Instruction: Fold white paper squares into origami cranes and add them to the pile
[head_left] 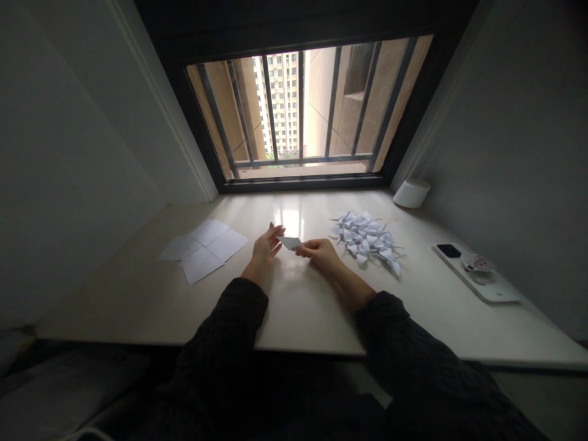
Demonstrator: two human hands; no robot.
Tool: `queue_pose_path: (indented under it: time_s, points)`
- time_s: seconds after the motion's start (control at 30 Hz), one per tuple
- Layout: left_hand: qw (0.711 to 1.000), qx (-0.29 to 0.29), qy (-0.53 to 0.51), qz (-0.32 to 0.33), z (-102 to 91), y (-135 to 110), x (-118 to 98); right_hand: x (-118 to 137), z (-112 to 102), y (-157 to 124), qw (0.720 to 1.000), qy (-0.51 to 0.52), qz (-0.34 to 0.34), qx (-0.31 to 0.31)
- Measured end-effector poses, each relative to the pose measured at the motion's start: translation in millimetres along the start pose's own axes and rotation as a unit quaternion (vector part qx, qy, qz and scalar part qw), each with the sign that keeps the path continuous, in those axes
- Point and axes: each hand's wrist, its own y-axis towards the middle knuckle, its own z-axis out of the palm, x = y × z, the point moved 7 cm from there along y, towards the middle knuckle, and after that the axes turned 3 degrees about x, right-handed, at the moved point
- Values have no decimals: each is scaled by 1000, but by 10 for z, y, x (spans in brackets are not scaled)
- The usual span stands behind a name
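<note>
A small folded piece of white paper, diamond-like in outline, is held up over the middle of the tabletop. My right hand pinches its right corner between thumb and fingers. At the paper's left tip is my left hand, fingers apart and partly curved; whether they touch the paper is hard to make out. To the right lies a pile of folded white paper pieces with thin pointed ends. Several flat white paper sheets are spread on the left.
A white tabletop runs up to a barred window. Near the right wall stand a white rounded object and, closer to me, a pale phone with a round grip on its back. Walls flank both sides.
</note>
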Motion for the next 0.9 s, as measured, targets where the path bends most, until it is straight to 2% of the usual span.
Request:
queue_pose_path:
  time_s: [0.1,0.17,0.37,0.47,0.77,0.9]
  points:
    - [998,-51,8,40,-131,29,-93,-9,-6,-5,1000,-2,4,-13]
    - [996,-57,20,67,-146,21,-146,-2,-26,-5,1000,2,8,-28]
    - [987,60,97,113,156,-45,-131,23,-123,14,997,31,12,-66]
    - [983,86,119,109,249,-58,-50,30,-127,13,997,34,10,-66]
    - [996,12,52,66,191,-121,-19,105,20,-6,999,14,-11,-28]
    - [997,1,35,74,203,-139,-34,134,47,-5,999,11,-35,-31]
